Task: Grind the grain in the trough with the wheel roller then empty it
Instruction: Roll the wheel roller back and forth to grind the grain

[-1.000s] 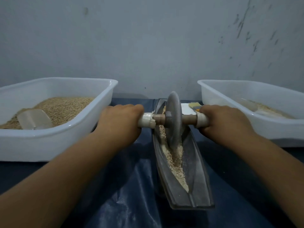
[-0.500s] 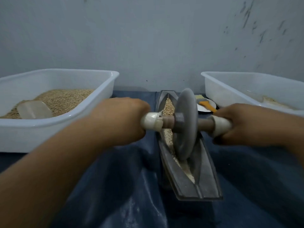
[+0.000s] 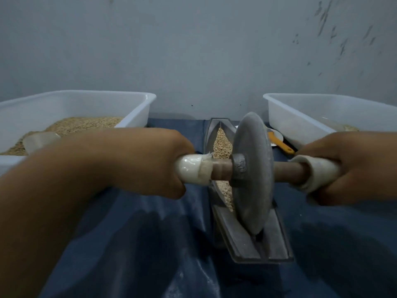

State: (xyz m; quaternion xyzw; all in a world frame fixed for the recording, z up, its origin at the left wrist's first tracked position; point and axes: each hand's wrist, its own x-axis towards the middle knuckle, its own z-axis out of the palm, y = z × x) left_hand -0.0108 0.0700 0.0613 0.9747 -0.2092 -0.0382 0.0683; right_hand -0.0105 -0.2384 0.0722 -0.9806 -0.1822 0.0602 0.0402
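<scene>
Fingers of left hand [image 3: 141,162] and right hand [image 3: 352,166] apparently clench wheel roller [image 3: 252,173] handles.

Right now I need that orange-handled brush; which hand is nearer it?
Right. The right hand grips the roller handle just in front of the brush; the left hand is across the trough.

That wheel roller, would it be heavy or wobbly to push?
Probably heavy: the wheel roller looks like thick grey metal. It likely tips sideways easily, since its thin edge sits in the narrow trough; both the left hand and right hand grip it.
</scene>
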